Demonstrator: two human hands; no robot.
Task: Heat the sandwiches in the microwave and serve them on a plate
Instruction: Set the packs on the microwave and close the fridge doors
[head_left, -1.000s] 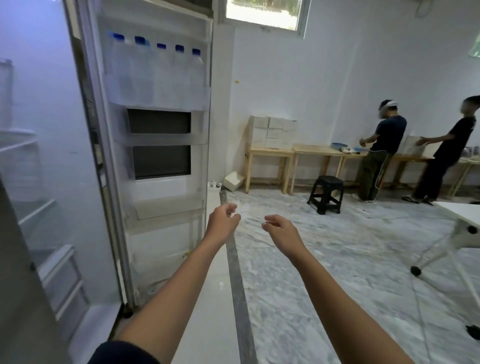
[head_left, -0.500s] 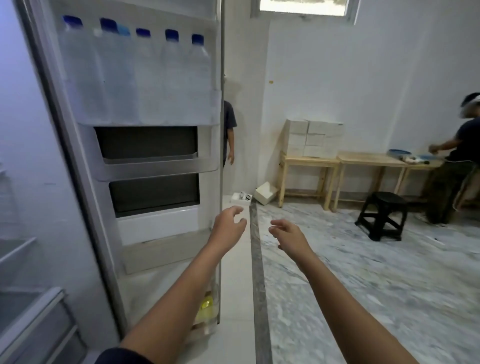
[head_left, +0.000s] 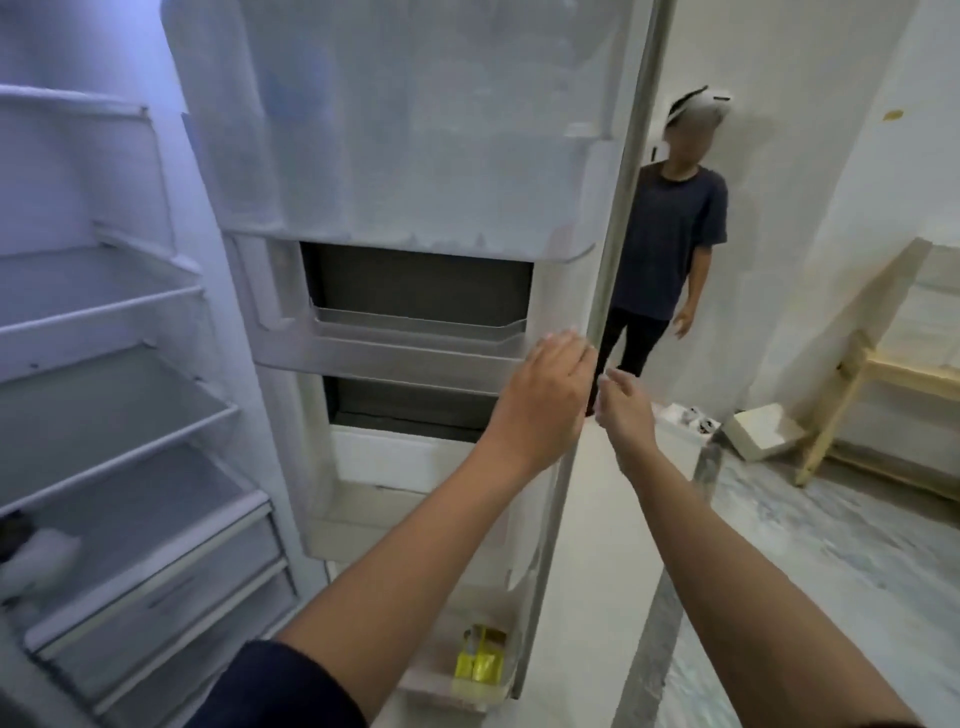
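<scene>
Both hands are empty with fingers loosely curled, the left hand (head_left: 550, 395) against the open fridge door (head_left: 415, 208) near its edge, the right hand (head_left: 626, 410) just beside at 3 o'clock, no sandwiches identifiable, and a yellow packet (head_left: 480, 660), its print unreadable, at 6 o'clock.

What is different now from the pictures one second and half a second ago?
The view has swung left and closer to the open fridge door. The left hand has moved up to the door's edge by the middle door shelf; whether it touches is unclear. The right hand has followed beside it. A standing person now shows behind the door. Both hands remain empty, the door open.
</scene>
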